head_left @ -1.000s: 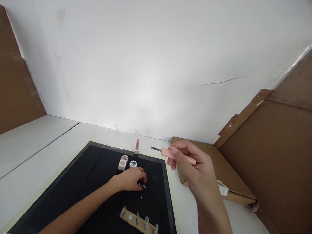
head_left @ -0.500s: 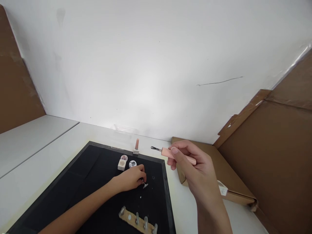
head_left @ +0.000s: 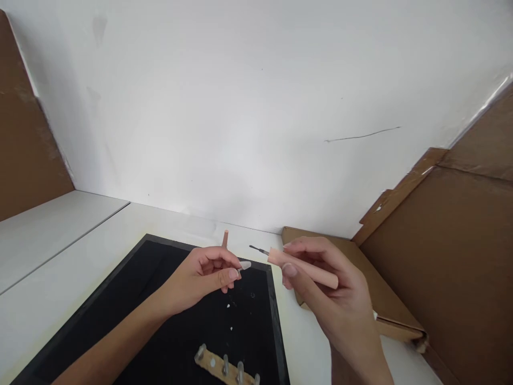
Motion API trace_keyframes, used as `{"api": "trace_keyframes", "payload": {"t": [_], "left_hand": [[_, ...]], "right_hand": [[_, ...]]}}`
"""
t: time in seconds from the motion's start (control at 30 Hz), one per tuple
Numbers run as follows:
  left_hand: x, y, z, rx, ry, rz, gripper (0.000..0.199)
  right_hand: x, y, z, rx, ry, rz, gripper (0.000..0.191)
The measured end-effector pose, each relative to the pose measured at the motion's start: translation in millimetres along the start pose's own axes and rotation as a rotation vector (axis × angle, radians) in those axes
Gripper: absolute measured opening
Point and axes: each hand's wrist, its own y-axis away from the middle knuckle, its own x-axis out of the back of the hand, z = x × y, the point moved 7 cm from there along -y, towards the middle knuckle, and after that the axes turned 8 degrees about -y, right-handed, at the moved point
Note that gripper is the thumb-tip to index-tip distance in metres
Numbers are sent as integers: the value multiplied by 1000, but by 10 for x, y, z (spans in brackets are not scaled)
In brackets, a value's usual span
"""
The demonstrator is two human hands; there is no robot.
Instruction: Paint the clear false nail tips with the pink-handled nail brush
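Between the thumb and fingers of my left hand (head_left: 210, 275) is a clear false nail (head_left: 245, 264), its tip pointing right; what it is fixed to is mostly hidden by the fingers. My right hand (head_left: 324, 283) grips a pink nail polish brush (head_left: 306, 270) by its cap. The dark bristles point left and hover above and right of the nail, apart from it. Below, on the black mat (head_left: 160, 289), lies a tan strip (head_left: 218, 364) with several clear nail tips standing on it. A pink bottle or cap (head_left: 225, 239) rises behind my left hand.
A flat cardboard box (head_left: 385, 289) lies at the right, under and behind my right hand. Cardboard panels (head_left: 460, 240) flank the white wall (head_left: 240, 133). Small white flecks (head_left: 231, 328) dot the mat.
My left hand has risen from the mat with the false nail and turned it toward the brush. The right hand has shifted slightly right and down, with the brush rotated.
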Motion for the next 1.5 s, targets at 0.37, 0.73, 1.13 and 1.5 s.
{"api": "trace_keyframes", "payload": {"t": [0.37, 0.73, 1.13, 1.5], "left_hand": [[35, 154, 225, -50, 128, 13, 8], [7, 156, 272, -82, 55, -11, 11], [42, 159, 309, -104, 20, -9, 9], [57, 160, 401, -195, -140, -7, 7]], "right_hand": [[-224, 36, -114, 177, -224, -225, 26], [-283, 22, -159, 210, -223, -272, 28], [-251, 31, -159, 205, -134, -288, 27], [-320, 27, -241, 250, -122, -308, 28]]}}
